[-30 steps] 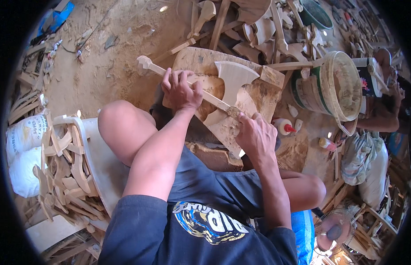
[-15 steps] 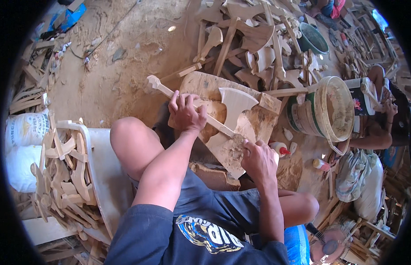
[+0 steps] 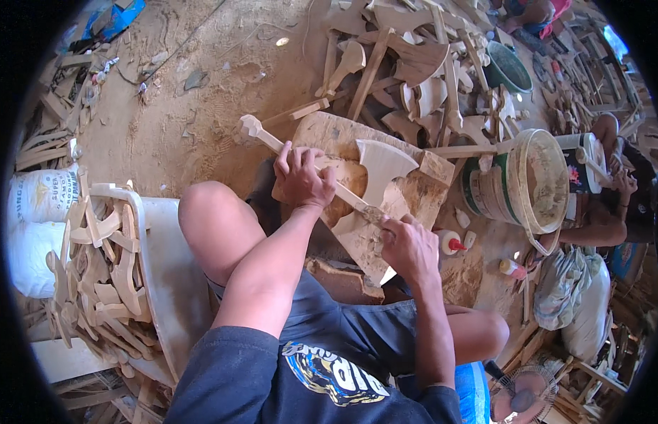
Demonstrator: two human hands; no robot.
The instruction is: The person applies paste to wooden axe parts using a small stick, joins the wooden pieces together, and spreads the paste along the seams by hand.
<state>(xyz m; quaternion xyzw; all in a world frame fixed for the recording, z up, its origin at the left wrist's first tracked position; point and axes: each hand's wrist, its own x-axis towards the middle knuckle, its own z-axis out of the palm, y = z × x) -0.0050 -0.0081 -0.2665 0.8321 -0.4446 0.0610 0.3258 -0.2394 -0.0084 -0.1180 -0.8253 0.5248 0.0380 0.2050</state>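
Axe-shaped wooden piece (image 3: 385, 164) lies on a block (image 3: 329, 129) before us, handle (image 3: 351, 198) slanting from upper left to lower right; our left hand (image 3: 305, 178) clasps it, while our right hand (image 3: 409, 244), grip unclear, sits nearer the head.

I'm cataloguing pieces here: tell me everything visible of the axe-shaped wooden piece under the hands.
The axe-shaped piece looks like pale, unpainted wood. Its slim, straight handle slants from a faceted knob at upper left, which juts past the worn wooden block beneath, to a broad head with a flared blade. The left hand lies over the handle; the right hand is at the head, hiding part of it.
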